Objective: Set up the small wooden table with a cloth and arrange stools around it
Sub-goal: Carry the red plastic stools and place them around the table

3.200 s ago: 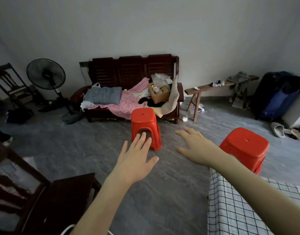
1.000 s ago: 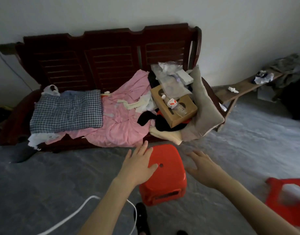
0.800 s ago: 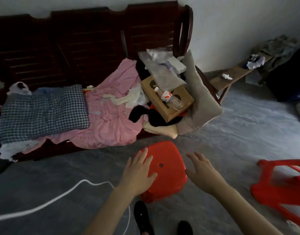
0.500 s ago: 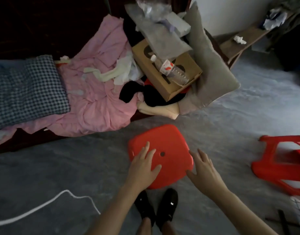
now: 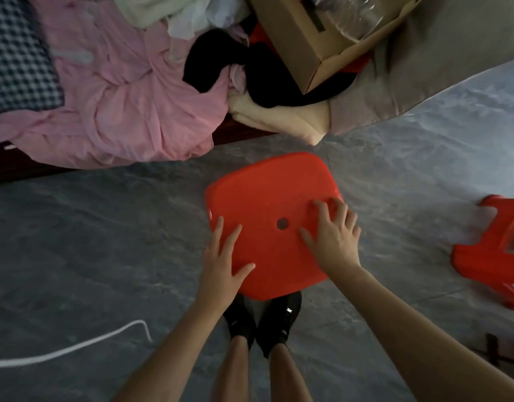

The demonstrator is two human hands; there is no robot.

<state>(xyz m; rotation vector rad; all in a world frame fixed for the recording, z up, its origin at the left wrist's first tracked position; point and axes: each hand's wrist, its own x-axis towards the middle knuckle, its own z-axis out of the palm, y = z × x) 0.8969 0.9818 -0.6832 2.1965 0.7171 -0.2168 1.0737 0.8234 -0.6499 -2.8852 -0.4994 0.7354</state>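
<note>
Two red stools (image 5: 267, 198) (image 5: 493, 253); two hands (image 5: 221, 265) (image 5: 334, 236).

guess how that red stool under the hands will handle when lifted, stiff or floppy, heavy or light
The red stool looks like moulded plastic, so probably stiff and light. Its smooth seat may be slippery under the flat left hand and right hand.

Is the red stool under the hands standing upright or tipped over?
Upright: the red stool shows only its flat seat from above, left hand and right hand over it.
</note>
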